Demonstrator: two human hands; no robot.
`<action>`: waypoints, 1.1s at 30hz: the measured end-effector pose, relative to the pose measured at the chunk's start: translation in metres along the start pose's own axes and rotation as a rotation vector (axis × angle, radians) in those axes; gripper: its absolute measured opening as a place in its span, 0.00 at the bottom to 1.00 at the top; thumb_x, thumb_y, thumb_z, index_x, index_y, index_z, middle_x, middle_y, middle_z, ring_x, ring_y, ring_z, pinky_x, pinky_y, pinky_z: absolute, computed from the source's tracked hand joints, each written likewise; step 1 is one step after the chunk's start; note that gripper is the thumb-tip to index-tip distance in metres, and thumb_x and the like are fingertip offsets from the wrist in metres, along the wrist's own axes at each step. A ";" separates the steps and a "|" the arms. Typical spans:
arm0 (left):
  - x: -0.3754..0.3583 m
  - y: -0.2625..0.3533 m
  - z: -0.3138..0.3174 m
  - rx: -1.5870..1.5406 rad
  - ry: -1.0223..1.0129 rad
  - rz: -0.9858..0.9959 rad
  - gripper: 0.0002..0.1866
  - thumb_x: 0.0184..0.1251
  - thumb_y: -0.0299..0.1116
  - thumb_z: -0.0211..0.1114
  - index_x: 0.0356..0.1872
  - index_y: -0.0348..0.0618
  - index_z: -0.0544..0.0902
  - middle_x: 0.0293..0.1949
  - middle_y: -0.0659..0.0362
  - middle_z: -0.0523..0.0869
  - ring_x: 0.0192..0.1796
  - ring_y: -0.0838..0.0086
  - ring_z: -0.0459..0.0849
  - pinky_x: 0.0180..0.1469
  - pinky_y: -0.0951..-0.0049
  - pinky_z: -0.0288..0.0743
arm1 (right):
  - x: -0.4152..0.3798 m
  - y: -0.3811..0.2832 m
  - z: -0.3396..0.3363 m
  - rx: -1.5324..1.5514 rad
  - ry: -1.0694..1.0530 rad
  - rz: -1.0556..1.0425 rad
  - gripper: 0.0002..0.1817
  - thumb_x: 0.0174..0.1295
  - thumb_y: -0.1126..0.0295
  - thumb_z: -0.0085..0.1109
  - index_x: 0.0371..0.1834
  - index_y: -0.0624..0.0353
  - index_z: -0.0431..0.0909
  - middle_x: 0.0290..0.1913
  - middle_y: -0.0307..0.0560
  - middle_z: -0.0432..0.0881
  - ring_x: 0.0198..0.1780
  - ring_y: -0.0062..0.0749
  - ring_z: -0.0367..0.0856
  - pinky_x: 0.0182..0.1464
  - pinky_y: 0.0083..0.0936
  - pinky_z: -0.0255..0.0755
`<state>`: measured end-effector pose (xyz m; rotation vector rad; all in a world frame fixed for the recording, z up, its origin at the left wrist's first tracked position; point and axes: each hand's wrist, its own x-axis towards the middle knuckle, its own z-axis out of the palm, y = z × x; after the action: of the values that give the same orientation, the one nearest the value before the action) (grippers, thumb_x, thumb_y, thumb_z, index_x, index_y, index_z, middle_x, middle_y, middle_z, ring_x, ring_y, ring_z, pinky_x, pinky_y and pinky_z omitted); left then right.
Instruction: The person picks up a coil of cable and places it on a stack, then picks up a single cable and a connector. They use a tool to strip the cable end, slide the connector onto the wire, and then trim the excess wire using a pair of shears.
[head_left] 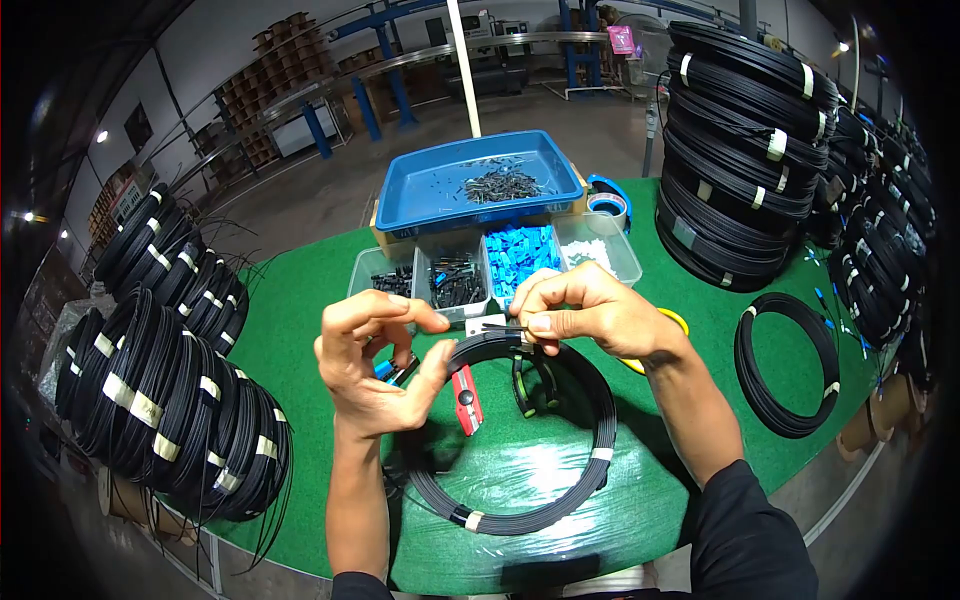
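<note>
My right hand [590,305] pinches the end of a black cable [503,328] between thumb and fingers, over the top of a coil of black cable [540,520] on the table. White tape bands bind that coil. Left of the cable end, my left hand [378,365] has its thumb and index finger spread apart, with a gap between them. A small blue and black item [386,370] shows behind its curled fingers, partly hidden. A red tool [466,400] lies by the left thumb, and dark-handled pliers [535,388] lie inside the coil.
Behind my hands, clear bins hold black parts [455,278], blue connectors [520,262] and white pieces [587,254]. A blue tray [400,210] of small black pieces stands beyond. Cable coils pile up at left [170,410] and right [740,150]; a single coil [790,425] lies at right.
</note>
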<state>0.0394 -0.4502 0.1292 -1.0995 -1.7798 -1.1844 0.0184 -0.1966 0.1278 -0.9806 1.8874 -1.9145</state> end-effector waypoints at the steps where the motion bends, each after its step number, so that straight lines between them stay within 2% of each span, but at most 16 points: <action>1: 0.001 0.001 0.001 0.015 -0.035 0.002 0.30 0.52 0.15 0.70 0.54 0.44 0.65 0.34 0.53 0.86 0.27 0.82 0.78 0.26 0.85 0.66 | 0.000 0.000 0.001 -0.001 -0.001 0.000 0.13 0.68 0.66 0.61 0.32 0.68 0.79 0.32 0.41 0.78 0.32 0.23 0.77 0.38 0.21 0.72; 6: -0.001 -0.001 0.011 0.021 -0.050 -0.007 0.30 0.51 0.15 0.71 0.53 0.44 0.67 0.35 0.54 0.86 0.26 0.83 0.77 0.24 0.86 0.65 | 0.000 0.001 0.002 -0.028 -0.006 -0.010 0.13 0.68 0.66 0.61 0.34 0.68 0.80 0.33 0.41 0.79 0.31 0.23 0.76 0.37 0.21 0.72; 8: -0.001 -0.003 0.013 0.008 -0.002 0.000 0.28 0.48 0.15 0.72 0.50 0.43 0.71 0.32 0.57 0.88 0.20 0.87 0.74 0.19 0.87 0.61 | 0.001 0.003 0.001 -0.029 -0.012 -0.018 0.13 0.68 0.66 0.61 0.34 0.68 0.80 0.32 0.41 0.79 0.31 0.23 0.76 0.37 0.21 0.72; 12: -0.001 -0.001 0.002 0.007 0.001 -0.058 0.26 0.54 0.15 0.68 0.52 0.44 0.66 0.33 0.56 0.84 0.25 0.85 0.75 0.25 0.87 0.66 | 0.001 0.002 -0.002 -0.018 0.007 -0.002 0.12 0.68 0.67 0.61 0.34 0.68 0.80 0.32 0.41 0.79 0.31 0.22 0.76 0.37 0.21 0.72; 16: -0.001 -0.003 -0.006 -0.025 0.035 -0.061 0.28 0.53 0.16 0.68 0.53 0.43 0.66 0.35 0.55 0.84 0.26 0.84 0.76 0.26 0.86 0.67 | 0.001 0.004 -0.004 0.012 -0.006 -0.024 0.12 0.68 0.68 0.61 0.34 0.68 0.80 0.31 0.40 0.79 0.31 0.22 0.76 0.37 0.22 0.72; 18: 0.003 0.004 -0.003 0.039 -0.063 -0.038 0.30 0.51 0.16 0.69 0.54 0.43 0.66 0.37 0.54 0.85 0.26 0.83 0.76 0.26 0.86 0.67 | 0.001 0.002 -0.002 -0.031 0.004 -0.006 0.12 0.68 0.68 0.60 0.33 0.68 0.80 0.31 0.40 0.79 0.31 0.22 0.76 0.37 0.22 0.71; 19: 0.004 0.000 0.005 -0.017 0.004 -0.001 0.29 0.46 0.18 0.73 0.52 0.42 0.71 0.33 0.56 0.89 0.22 0.86 0.76 0.20 0.86 0.63 | 0.001 0.002 -0.001 -0.032 0.003 -0.005 0.12 0.68 0.68 0.60 0.33 0.68 0.80 0.31 0.40 0.79 0.31 0.22 0.76 0.37 0.22 0.71; 23: 0.000 -0.004 0.015 0.003 -0.009 0.023 0.27 0.48 0.16 0.72 0.50 0.43 0.71 0.31 0.58 0.88 0.23 0.86 0.79 0.19 0.86 0.63 | 0.001 0.002 0.000 -0.075 -0.024 -0.013 0.12 0.68 0.67 0.61 0.33 0.68 0.80 0.31 0.41 0.79 0.30 0.22 0.76 0.37 0.22 0.71; 26: 0.001 -0.005 0.013 0.021 0.004 0.031 0.26 0.50 0.15 0.71 0.49 0.43 0.71 0.31 0.58 0.88 0.21 0.86 0.77 0.19 0.86 0.62 | 0.003 0.005 -0.001 -0.064 -0.031 -0.028 0.13 0.68 0.66 0.61 0.33 0.68 0.80 0.31 0.41 0.79 0.30 0.22 0.76 0.36 0.22 0.71; 29: 0.001 -0.005 0.004 -0.008 0.077 -0.029 0.26 0.50 0.15 0.70 0.48 0.43 0.70 0.29 0.58 0.87 0.20 0.87 0.74 0.20 0.87 0.63 | 0.002 0.004 -0.001 -0.024 0.014 -0.030 0.12 0.67 0.66 0.62 0.32 0.67 0.80 0.32 0.41 0.80 0.33 0.23 0.77 0.38 0.24 0.72; 30: -0.001 -0.001 -0.004 -0.006 0.027 -0.112 0.27 0.56 0.14 0.66 0.55 0.44 0.65 0.33 0.55 0.84 0.27 0.83 0.77 0.28 0.85 0.69 | 0.001 0.003 -0.001 -0.011 0.049 -0.026 0.11 0.65 0.67 0.63 0.32 0.65 0.80 0.33 0.42 0.80 0.36 0.26 0.78 0.40 0.26 0.73; 31: 0.000 -0.003 -0.006 -0.080 0.068 -0.149 0.28 0.57 0.15 0.65 0.57 0.43 0.64 0.34 0.55 0.84 0.28 0.84 0.77 0.29 0.85 0.69 | 0.002 0.005 -0.001 -0.011 0.050 -0.028 0.11 0.65 0.67 0.63 0.32 0.65 0.80 0.33 0.42 0.80 0.36 0.26 0.78 0.40 0.26 0.73; 33: 0.002 -0.007 -0.009 -0.219 0.127 -0.254 0.32 0.59 0.19 0.66 0.63 0.43 0.62 0.37 0.54 0.84 0.29 0.85 0.75 0.31 0.86 0.67 | 0.007 0.010 0.001 -0.512 0.252 -0.424 0.06 0.59 0.70 0.67 0.32 0.59 0.81 0.33 0.42 0.81 0.46 0.32 0.79 0.50 0.34 0.67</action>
<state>0.0332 -0.4601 0.1313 -0.9120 -1.7587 -1.5977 0.0114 -0.2022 0.1199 -1.4402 2.5676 -1.8709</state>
